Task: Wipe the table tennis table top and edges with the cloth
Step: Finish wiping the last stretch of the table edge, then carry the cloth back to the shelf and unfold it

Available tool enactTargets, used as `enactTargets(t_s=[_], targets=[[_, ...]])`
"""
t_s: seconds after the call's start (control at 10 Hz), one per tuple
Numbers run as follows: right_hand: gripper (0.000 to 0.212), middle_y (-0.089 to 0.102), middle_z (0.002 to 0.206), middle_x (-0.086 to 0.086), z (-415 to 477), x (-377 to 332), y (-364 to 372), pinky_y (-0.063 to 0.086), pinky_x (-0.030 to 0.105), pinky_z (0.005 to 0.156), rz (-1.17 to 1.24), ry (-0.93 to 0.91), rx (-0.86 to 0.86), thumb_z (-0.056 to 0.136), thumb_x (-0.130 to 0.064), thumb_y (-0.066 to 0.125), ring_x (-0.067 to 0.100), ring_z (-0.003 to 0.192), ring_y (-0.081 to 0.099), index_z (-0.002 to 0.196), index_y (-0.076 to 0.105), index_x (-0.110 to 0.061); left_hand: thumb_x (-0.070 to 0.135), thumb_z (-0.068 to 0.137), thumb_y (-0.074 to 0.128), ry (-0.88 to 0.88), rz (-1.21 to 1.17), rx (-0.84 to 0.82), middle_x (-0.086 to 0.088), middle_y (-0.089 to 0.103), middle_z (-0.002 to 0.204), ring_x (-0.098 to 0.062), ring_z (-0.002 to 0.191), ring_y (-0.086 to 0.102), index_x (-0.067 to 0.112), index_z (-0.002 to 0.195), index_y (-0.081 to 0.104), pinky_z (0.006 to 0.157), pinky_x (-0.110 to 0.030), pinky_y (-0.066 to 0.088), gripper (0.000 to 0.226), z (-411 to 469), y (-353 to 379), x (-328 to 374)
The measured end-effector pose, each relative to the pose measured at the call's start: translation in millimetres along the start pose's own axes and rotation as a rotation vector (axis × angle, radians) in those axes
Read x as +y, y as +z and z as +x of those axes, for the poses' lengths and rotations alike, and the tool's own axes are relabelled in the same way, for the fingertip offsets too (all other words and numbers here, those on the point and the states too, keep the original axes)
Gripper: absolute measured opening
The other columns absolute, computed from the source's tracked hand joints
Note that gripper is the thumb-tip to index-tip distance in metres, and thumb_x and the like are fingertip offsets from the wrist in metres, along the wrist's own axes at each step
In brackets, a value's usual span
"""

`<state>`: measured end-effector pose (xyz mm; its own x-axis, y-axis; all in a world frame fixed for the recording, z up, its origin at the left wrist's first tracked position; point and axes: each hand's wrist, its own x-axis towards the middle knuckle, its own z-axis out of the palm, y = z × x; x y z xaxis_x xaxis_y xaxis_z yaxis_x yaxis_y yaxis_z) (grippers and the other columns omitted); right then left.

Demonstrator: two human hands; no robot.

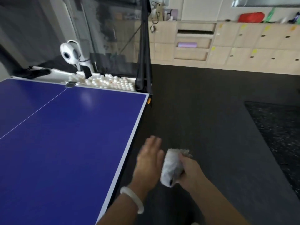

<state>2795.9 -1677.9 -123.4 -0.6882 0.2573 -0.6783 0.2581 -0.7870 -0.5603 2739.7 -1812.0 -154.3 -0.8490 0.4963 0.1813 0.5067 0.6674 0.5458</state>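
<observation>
While the right hand (189,168) curls its fingers round a bunched grey-white cloth (172,166) beside the table's right edge, the left hand (150,157) is flat with its fingers straight and together, just beside the cloth and holding nothing. Both hands are off the blue table tennis table (65,135), over dark flooring (211,111). A pale bangle (132,200) circles the left wrist. At the far end, a white ball machine (71,52) stands over a heap of white balls (110,82) inside black netting (142,46).
</observation>
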Motion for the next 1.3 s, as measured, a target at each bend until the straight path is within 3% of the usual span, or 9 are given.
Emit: enactTargets(t_s=[0.1,0.2,0.3,0.4,0.5,0.7,0.9,1.1,1.3], targets=[[0.025,0.068,0.119,0.023,15,-32,3,0.053,0.052,0.088,0.004,-0.006,-0.021,0.102,-0.024,0.054,0.041,0.117,0.061,0.115,0.064,-0.005,0.040,0.103,0.036,-0.113,-0.141,-0.254,0.000,0.016,0.164,-0.021,0.152,0.010,0.024,0.155,0.023,0.124,-0.040,0.013,0.056,27,33,19],[0.025,0.072,0.109,0.012,42,-87,-9,0.053,0.049,0.094,-0.113,-0.158,0.050,0.100,-0.031,0.059,0.031,0.102,0.068,0.113,0.066,-0.012,0.041,0.106,0.028,-0.666,-0.367,-0.208,-0.012,0.057,0.132,-0.030,0.123,0.053,0.004,0.132,0.054,0.105,-0.038,0.040,0.052,69,37,17],[0.022,0.073,0.103,0.006,67,-144,-21,0.054,0.035,0.081,-0.551,-0.364,0.030,0.096,-0.042,0.061,0.018,0.088,0.068,0.101,0.065,-0.020,0.034,0.106,0.041,-0.872,-0.767,-0.162,-0.009,0.062,0.099,-0.023,0.090,0.059,0.002,0.104,0.061,0.095,-0.039,0.046,0.038,130,35,69],[0.034,0.075,0.107,-0.001,86,-183,-25,0.059,0.034,0.082,-0.781,-0.338,-0.211,0.084,-0.036,0.079,0.015,0.097,0.072,0.110,0.061,-0.027,0.042,0.102,0.048,-0.849,-1.258,-0.248,-0.014,0.072,0.107,-0.031,0.096,0.070,0.005,0.109,0.067,0.089,-0.045,0.056,0.042,175,42,123],[0.058,0.070,0.115,-0.007,112,-218,-37,0.055,0.024,0.086,-0.922,-0.450,-0.339,0.073,0.000,0.078,0.009,0.110,0.066,0.118,0.054,-0.028,0.038,0.101,0.048,-0.837,-1.495,-0.221,-0.023,0.069,0.117,-0.036,0.109,0.067,-0.002,0.120,0.065,0.077,-0.042,0.060,0.047,219,52,151],[0.033,0.071,0.104,-0.011,164,-306,-37,0.046,0.009,0.069,-1.009,-0.459,-0.222,0.082,0.007,0.063,-0.005,0.090,0.065,0.103,0.067,-0.019,0.026,0.107,0.036,-0.819,-1.600,-0.113,-0.031,0.068,0.109,-0.040,0.101,0.069,-0.012,0.120,0.057,0.086,-0.049,0.054,0.045,303,76,154],[0.035,0.076,0.090,0.008,249,-374,-5,0.057,0.024,0.075,-0.996,-0.453,-0.057,0.087,0.016,0.045,0.023,0.092,0.072,0.091,0.074,-0.004,0.027,0.106,0.041,-0.791,-1.371,-0.045,-0.012,0.075,0.104,-0.026,0.099,0.071,0.008,0.117,0.064,0.093,-0.043,0.055,0.032,406,102,124],[0.013,0.073,0.104,-0.004,336,-437,69,0.054,0.022,0.083,-1.091,-0.481,-0.162,0.094,-0.022,0.066,0.009,0.098,0.068,0.106,0.069,-0.019,0.028,0.105,0.045,-0.655,-1.239,-0.153,-0.009,0.074,0.108,-0.023,0.104,0.070,0.014,0.119,0.067,0.100,-0.044,0.051,0.029,543,118,98],[0.033,0.071,0.094,0.002,416,-517,127,0.053,0.023,0.067,-0.995,-0.502,0.049,0.093,-0.042,0.065,0.009,0.083,0.066,0.096,0.064,-0.009,0.032,0.102,0.050,-0.580,-1.258,-0.341,-0.014,0.072,0.114,-0.024,0.110,0.068,0.007,0.118,0.070,0.089,-0.033,0.058,0.035,677,116,93]])
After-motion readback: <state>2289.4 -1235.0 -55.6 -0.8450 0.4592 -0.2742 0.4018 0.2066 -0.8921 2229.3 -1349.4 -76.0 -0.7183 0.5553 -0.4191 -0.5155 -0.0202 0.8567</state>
